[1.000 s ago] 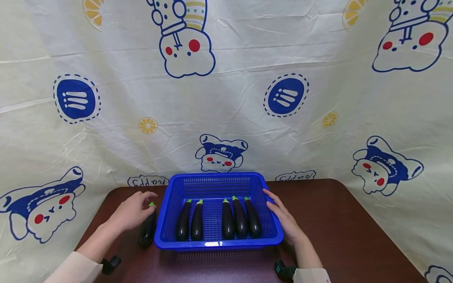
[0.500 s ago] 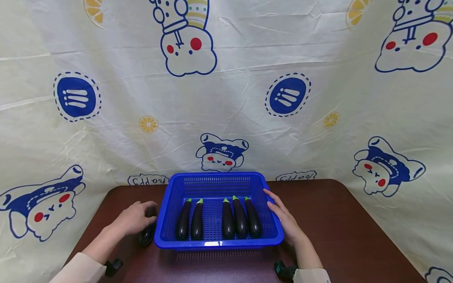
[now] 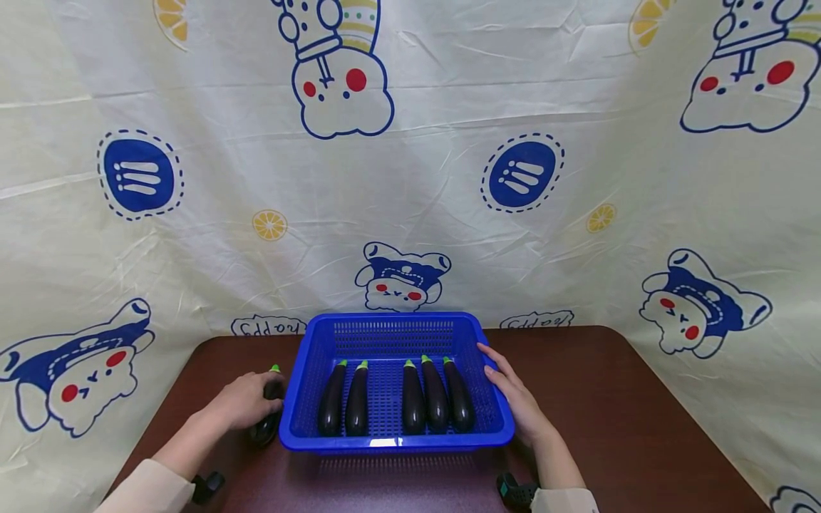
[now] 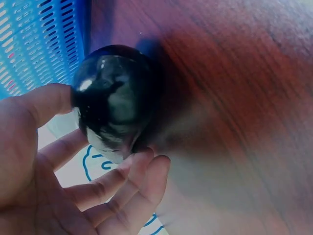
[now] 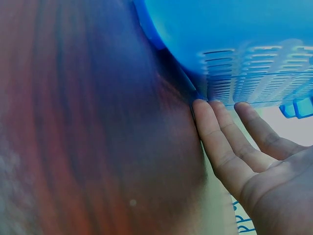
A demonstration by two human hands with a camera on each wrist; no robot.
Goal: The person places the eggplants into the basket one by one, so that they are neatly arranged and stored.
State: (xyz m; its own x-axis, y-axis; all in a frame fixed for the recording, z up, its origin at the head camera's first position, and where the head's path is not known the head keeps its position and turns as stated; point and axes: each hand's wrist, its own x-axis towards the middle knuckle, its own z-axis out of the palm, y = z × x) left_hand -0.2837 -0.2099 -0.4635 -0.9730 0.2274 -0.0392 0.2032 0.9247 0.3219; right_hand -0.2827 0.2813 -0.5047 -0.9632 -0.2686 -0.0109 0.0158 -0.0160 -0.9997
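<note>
Left of the blue plastic basket, a dark eggplant with a green tip lies on the table. My left hand holds it around the middle. In the left wrist view the thumb presses one side of the eggplant while the fingers curl at its other side. My right hand touches the basket's right side with its fingers fairly straight. The right wrist view shows those fingertips against the slotted wall. Inside the basket are several eggplants: two at the left and three at the right.
The brown wooden table extends to both sides of the basket. A white printed cloth hangs right behind the table's back edge. Both wrists wear a black device, one on the left and one on the right.
My left hand has come down from above the loose eggplant and taken hold of it. The right hand and the basket have stayed in place.
</note>
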